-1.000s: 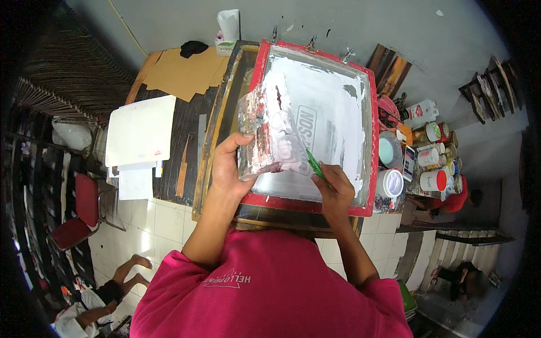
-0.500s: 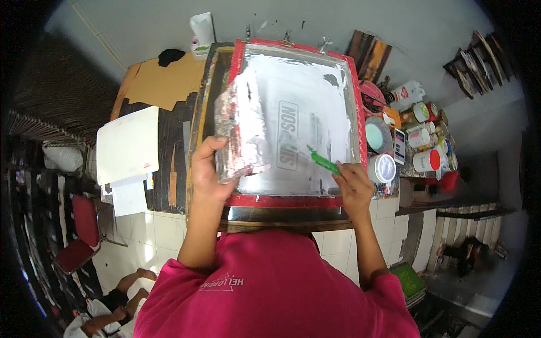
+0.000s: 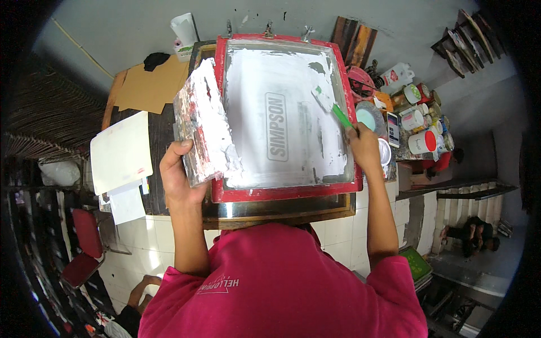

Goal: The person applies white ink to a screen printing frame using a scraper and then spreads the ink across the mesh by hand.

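A red-framed printing screen (image 3: 287, 194) lies in front of me, its mesh (image 3: 248, 135) coated with white ink around a rectangular lettered design. At its left edge my left hand (image 3: 183, 173) is closed round the near end of a wide squeegee (image 3: 204, 127), which is tilted and thickly smeared with white and some red. My right hand (image 3: 365, 145) grips the green handle of a spatula (image 3: 341, 116). White ink covers the spatula's blade, which is over the upper right part of the mesh; whether it touches is unclear.
Clamps (image 3: 269, 29) stand along the screen's far edge. On the right are a white tub (image 3: 384, 152), several paint jars (image 3: 413, 119) and a phone (image 3: 393, 129). Papers (image 3: 121, 152) and brown card (image 3: 149, 87) lie left. Two other people are partly visible farther off.
The squeegee has shifted left to the screen's left edge. My right hand has moved away from me, taking the spatula toward the screen's upper right. The whole view has also shifted slightly.
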`<state>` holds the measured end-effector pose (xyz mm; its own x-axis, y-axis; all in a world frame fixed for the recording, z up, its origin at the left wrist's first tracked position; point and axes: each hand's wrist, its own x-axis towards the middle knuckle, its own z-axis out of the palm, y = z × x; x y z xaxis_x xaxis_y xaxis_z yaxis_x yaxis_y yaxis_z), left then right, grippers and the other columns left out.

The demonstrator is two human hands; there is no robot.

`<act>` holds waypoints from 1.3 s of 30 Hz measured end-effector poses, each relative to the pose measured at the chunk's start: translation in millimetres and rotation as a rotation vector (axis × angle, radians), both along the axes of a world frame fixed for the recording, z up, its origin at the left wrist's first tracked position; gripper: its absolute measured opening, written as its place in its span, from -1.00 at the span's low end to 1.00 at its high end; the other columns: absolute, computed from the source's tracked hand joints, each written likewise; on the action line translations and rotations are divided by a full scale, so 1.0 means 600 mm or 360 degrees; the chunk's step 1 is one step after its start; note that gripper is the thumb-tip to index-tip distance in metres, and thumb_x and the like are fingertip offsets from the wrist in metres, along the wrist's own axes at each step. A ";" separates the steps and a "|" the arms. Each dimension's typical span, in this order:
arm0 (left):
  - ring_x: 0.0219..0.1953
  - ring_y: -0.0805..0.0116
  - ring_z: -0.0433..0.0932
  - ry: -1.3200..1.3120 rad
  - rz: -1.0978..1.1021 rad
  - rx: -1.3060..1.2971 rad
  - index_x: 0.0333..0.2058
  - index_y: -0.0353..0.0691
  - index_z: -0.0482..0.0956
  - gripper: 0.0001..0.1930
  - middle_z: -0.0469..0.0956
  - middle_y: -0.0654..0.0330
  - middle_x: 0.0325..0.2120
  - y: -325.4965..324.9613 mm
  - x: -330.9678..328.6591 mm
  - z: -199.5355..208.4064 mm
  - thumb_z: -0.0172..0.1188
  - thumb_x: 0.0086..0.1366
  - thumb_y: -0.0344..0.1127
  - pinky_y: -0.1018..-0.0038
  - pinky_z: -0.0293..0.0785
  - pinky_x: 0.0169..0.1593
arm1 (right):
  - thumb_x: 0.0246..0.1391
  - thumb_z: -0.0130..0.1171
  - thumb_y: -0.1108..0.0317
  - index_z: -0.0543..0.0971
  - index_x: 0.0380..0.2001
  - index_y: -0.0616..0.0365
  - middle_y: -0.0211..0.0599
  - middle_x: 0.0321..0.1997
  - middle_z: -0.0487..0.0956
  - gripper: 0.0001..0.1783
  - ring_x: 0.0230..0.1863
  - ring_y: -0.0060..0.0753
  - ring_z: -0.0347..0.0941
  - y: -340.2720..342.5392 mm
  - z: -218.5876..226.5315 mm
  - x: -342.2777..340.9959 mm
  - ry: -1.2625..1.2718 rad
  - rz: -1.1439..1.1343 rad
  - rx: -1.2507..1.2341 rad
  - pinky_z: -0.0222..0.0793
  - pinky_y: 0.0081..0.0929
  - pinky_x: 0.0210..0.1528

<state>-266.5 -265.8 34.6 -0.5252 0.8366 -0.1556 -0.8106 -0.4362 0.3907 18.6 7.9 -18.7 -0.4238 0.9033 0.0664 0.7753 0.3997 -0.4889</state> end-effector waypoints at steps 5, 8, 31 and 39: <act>0.03 0.06 0.58 -0.0016 -0.0060 0.0161 0.15 -0.52 0.33 -0.43 0.54 -0.11 0.02 -0.021 -0.012 -0.021 0.05 0.13 -0.43 0.13 0.45 0.20 | 0.18 0.08 0.30 0.58 -0.26 0.33 0.34 -0.37 0.56 -0.73 -0.23 0.38 0.52 -0.033 -0.021 -0.046 -0.0077 -0.0033 0.0042 0.37 0.13 -0.15; -0.17 0.11 0.66 -0.0010 0.0068 -0.0019 0.09 -0.46 0.40 -0.51 0.61 -0.07 -0.11 -0.022 0.000 0.001 0.11 0.15 -0.43 0.22 0.63 -0.02 | 0.19 0.08 0.30 0.58 -0.27 0.34 0.33 -0.37 0.57 -0.73 -0.24 0.37 0.53 -0.048 -0.026 -0.028 -0.0004 0.0003 -0.0211 0.40 0.05 -0.18; 0.03 0.05 0.58 0.0021 -0.0056 0.0153 0.17 -0.51 0.31 -0.43 0.53 -0.11 0.03 -0.024 -0.031 -0.019 0.02 0.15 -0.42 0.13 0.45 0.20 | 0.11 0.05 0.32 0.55 -0.28 0.47 0.36 -0.20 0.58 -0.67 -0.10 0.31 0.53 0.061 -0.069 -0.241 0.0110 -0.0123 -0.0207 0.43 0.01 -0.03; -0.06 0.09 0.62 0.0013 -0.0038 0.0065 0.14 -0.47 0.35 -0.45 0.57 -0.08 -0.04 -0.007 -0.021 -0.010 0.07 0.13 -0.42 0.18 0.54 0.09 | 0.02 0.05 0.37 0.56 -0.28 0.47 0.35 -0.22 0.59 -0.68 -0.12 0.29 0.55 -0.012 -0.060 -0.318 0.0166 0.0090 -0.0473 0.43 0.03 0.01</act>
<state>-279.1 -270.2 28.5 -0.5063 0.8544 -0.1170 -0.8177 -0.4326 0.3797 -172.1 0.8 -54.5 -0.4787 0.8648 -0.1514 0.6954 0.2683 -0.6666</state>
